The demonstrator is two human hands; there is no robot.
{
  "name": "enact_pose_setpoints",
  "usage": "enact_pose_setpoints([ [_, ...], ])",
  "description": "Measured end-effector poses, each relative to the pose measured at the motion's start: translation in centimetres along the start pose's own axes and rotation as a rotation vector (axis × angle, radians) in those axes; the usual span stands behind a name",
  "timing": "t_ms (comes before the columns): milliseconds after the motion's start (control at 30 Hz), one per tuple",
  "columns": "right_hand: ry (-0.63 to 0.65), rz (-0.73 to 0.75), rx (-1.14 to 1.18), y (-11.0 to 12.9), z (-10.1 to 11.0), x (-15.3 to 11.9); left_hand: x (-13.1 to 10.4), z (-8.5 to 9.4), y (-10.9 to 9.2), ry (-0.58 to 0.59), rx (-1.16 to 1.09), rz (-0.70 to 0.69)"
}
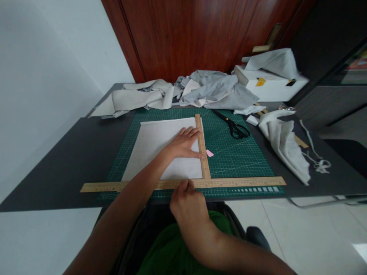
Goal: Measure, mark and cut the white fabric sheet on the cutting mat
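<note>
A white cloth (149,147) lies flat on the green cutting mat (237,156). My left hand (185,144) rests spread on it, its fingertips and thumb on a short wooden ruler (202,147) that runs along the cloth's right edge. A long wooden ruler (243,182) crosses the cloth's near edge and meets the short one's lower end. At this long ruler my right hand (187,200) is closed, its curled fingers touching the ruler's near edge; anything between them is hidden. A small pink piece (210,153) lies just right of the short ruler.
Black scissors (233,126) lie on the mat's upper right. Crumpled grey fabric (218,89) and pale fabric (143,97) line the table's back. A white box (266,86) stands back right, with a bunched cloth (282,139) and cord (321,165) nearer on the right.
</note>
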State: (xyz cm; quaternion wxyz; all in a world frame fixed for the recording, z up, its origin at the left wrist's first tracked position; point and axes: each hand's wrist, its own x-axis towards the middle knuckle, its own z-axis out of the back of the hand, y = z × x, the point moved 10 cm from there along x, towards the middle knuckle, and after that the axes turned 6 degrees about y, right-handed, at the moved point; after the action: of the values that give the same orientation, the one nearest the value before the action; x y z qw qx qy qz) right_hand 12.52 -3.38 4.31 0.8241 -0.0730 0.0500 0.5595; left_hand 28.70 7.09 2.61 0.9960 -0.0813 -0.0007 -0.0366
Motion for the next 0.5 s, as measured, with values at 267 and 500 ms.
enact_pose_setpoints([
  [267,0.016,0.015,-0.004,0.12,0.03,0.04,-0.01,-0.14,-0.06,0.053,0.027,0.030],
  [500,0.015,0.010,0.008,0.03,-0.18,0.11,0.05,0.07,-0.13,0.066,0.002,0.045],
])
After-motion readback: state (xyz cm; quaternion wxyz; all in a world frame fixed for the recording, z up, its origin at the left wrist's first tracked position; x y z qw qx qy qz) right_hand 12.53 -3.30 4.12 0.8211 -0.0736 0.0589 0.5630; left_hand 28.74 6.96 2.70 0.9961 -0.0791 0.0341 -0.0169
